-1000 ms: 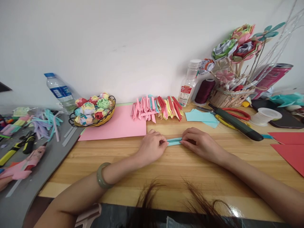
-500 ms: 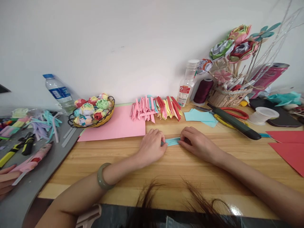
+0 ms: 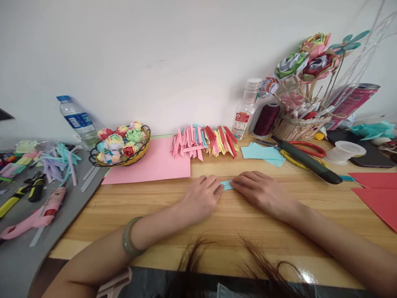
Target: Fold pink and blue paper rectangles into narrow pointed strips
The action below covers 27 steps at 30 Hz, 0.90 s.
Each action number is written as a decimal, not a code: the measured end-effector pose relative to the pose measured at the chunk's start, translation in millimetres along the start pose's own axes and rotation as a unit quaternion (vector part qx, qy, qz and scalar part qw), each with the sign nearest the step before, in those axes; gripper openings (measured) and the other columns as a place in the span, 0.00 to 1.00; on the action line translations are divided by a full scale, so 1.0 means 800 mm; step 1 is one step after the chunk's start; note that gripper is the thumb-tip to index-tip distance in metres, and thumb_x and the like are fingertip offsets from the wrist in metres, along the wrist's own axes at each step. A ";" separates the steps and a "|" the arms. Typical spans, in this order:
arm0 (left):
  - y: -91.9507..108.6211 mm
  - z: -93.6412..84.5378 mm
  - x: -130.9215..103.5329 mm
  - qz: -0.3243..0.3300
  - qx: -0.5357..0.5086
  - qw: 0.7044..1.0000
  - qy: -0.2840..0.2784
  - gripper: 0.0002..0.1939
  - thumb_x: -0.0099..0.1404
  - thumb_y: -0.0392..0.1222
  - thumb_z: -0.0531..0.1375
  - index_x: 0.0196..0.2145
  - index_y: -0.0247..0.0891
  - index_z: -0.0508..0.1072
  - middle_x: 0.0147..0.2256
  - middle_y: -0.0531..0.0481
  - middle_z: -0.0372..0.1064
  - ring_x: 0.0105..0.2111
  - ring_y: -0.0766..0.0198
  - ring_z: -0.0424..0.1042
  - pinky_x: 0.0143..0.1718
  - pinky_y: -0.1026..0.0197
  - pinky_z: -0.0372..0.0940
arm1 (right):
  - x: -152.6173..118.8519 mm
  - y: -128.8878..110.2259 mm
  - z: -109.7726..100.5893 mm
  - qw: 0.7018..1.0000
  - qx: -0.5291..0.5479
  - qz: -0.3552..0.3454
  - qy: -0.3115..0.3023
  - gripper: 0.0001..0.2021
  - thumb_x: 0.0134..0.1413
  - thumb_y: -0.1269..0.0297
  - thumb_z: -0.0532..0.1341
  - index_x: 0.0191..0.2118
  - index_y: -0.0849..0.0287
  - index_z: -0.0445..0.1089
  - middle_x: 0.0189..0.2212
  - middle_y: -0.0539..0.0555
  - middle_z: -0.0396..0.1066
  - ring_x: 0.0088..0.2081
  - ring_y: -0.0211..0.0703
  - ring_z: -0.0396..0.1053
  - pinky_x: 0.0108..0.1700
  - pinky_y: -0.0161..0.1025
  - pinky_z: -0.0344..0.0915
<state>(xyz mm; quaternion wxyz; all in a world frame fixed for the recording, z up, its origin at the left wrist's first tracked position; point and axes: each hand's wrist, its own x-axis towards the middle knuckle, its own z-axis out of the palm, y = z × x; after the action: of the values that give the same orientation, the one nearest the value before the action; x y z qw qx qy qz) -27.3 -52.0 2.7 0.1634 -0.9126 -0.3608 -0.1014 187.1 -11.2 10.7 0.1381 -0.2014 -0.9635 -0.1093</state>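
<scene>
A small light-blue strip of folded paper (image 3: 228, 185) lies on the wooden table between my two hands. My left hand (image 3: 201, 199) has its fingers curled, with thumb and forefinger at the strip's left end. On the other end, the fingers of my right hand (image 3: 263, 191) are bent together and press the paper; its right end is hidden under them. Behind the hands stands a row of folded paper pieces (image 3: 203, 142) in pink, red, yellow and blue. Flat light-blue paper sheets (image 3: 262, 152) lie beyond my right hand.
A basket of paper flowers (image 3: 141, 156) rests on pink paper (image 3: 164, 165). To the right are a green-handled cutter (image 3: 310, 161), a white spool (image 3: 345, 152), red paper (image 3: 380, 205) and a flower pot (image 3: 297, 128). A pink glue gun (image 3: 40, 215) lies on the grey table at left.
The strip shows less between my hands, and it looks narrower. My right hand has flattened a little over its end. Another person's hand at the left edge has left the glue gun.
</scene>
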 end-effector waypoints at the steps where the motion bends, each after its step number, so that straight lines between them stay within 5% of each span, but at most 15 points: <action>1: 0.001 -0.002 0.000 0.005 0.007 1.000 -0.005 0.12 0.66 0.35 0.50 0.43 0.30 0.69 0.36 0.42 0.66 0.40 0.56 0.62 0.38 0.55 0.59 | 0.000 -0.002 -0.002 1.000 -0.009 -0.003 -0.006 0.13 0.59 0.72 0.49 0.45 0.64 0.68 0.37 0.60 0.70 0.40 0.49 0.65 0.39 0.45 0.64; 6: -0.001 -0.011 0.003 -0.016 -0.018 1.000 -0.015 0.12 0.65 0.38 0.51 0.39 0.31 0.71 0.34 0.42 0.67 0.40 0.55 0.62 0.37 0.54 0.58 | 0.001 -0.010 -0.011 1.000 -0.010 -0.004 -0.018 0.14 0.58 0.73 0.48 0.46 0.62 0.67 0.36 0.60 0.70 0.39 0.50 0.65 0.38 0.46 0.64; 15: -0.010 -0.002 0.000 0.009 -0.007 0.999 0.049 0.11 0.65 0.36 0.52 0.27 0.33 0.72 0.29 0.47 0.68 0.38 0.59 0.64 0.34 0.57 0.56 | 0.000 -0.001 -0.012 1.000 0.003 0.008 -0.021 0.14 0.61 0.71 0.47 0.38 0.62 0.69 0.33 0.58 0.70 0.39 0.47 0.65 0.39 0.44 0.62; 27: -0.018 0.009 0.008 -0.013 -0.033 0.997 0.073 0.10 0.62 0.33 0.52 0.25 0.34 0.71 0.27 0.48 0.68 0.36 0.60 0.64 0.35 0.58 0.59 | 0.003 0.008 0.004 1.000 0.012 0.006 0.003 0.12 0.60 0.72 0.47 0.35 0.62 0.68 0.31 0.58 0.68 0.35 0.45 0.64 0.36 0.42 0.63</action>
<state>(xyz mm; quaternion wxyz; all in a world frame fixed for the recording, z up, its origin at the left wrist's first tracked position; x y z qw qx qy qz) -32.2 -35.6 1.5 0.1581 -0.9028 -0.3565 -0.1815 186.9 -3.4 9.8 0.1438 -0.2053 -0.9632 -0.0970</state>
